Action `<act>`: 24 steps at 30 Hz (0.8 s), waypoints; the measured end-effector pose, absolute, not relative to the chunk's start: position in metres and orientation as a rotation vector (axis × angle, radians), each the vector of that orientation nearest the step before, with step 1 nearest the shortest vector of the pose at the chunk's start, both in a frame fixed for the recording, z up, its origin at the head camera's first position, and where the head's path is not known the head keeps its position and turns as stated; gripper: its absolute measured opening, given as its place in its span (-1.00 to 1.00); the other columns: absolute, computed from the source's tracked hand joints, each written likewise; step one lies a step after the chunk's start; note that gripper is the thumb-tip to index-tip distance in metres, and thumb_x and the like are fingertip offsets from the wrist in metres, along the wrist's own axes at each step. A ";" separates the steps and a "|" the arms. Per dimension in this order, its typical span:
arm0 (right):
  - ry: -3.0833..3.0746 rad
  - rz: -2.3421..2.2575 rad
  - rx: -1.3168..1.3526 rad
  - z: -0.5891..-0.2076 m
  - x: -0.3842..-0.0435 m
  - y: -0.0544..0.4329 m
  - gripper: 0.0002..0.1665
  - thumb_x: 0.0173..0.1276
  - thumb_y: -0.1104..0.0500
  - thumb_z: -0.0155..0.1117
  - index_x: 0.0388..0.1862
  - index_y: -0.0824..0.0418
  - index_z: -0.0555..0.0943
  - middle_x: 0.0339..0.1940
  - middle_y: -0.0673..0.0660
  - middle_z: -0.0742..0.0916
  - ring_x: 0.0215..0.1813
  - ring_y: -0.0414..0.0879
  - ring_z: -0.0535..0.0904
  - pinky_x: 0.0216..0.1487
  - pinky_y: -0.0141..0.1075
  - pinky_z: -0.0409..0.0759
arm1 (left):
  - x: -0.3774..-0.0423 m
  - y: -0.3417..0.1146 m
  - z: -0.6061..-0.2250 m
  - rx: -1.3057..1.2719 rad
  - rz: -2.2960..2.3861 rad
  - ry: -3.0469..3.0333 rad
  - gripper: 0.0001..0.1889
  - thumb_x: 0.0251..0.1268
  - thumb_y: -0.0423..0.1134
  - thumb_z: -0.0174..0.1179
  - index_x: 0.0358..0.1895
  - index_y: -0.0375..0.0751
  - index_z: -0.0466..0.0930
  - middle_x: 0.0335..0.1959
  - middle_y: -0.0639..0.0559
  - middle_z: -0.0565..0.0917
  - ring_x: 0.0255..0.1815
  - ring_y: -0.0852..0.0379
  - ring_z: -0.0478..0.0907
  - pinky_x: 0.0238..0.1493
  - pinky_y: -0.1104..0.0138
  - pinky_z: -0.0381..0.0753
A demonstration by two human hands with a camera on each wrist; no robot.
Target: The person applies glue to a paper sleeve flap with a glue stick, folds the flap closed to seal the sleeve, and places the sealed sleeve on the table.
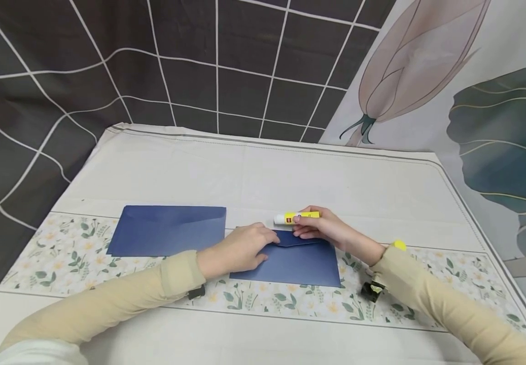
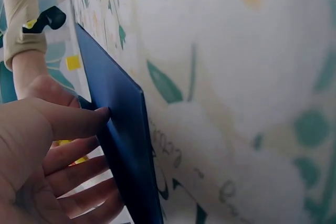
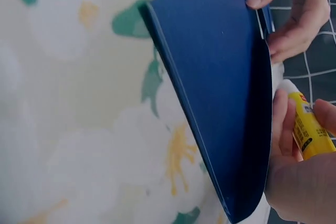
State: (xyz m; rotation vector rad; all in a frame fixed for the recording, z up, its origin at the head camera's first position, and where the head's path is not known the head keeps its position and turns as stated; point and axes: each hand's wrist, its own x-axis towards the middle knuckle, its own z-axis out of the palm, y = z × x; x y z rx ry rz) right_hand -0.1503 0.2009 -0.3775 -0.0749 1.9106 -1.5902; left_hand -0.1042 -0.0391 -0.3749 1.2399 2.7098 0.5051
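Observation:
A dark blue envelope [image 1: 290, 266] lies on the tablecloth, its flap [image 1: 290, 238] along the far side and bent over toward me. My left hand [image 1: 246, 247] rests at the envelope's left part, fingertips at the flap and the thumb [image 2: 100, 116] against the blue paper. In my right hand [image 1: 324, 228], a yellow glue stick [image 1: 308, 215] with a white end is held between thumb and fingers. The other fingers of that hand touch the flap's right part. From the right wrist view, the flap curves up off the envelope body [image 3: 210, 61].
More blue envelopes [image 1: 167, 230] lie stacked to the left, slightly overlapping. A small yellow cap [image 1: 399, 245] stands beside the right sleeve. The white tablecloth [image 1: 189, 172] has a floral band. A dark grid-patterned curtain [image 1: 244, 40] hangs behind the table.

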 end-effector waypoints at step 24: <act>1.934 -1.717 0.050 -0.391 -0.131 0.198 -0.68 0.41 0.10 0.16 -0.06 0.34 0.42 -0.41 -0.04 0.76 -0.29 -0.26 0.74 -0.14 -0.45 0.67 | -0.098 -0.019 -0.374 1.414 -0.030 2.710 -0.46 0.37 0.08 0.06 0.36 0.00 0.41 0.38 0.02 0.43 0.35 -0.05 0.42 0.11 0.17 0.62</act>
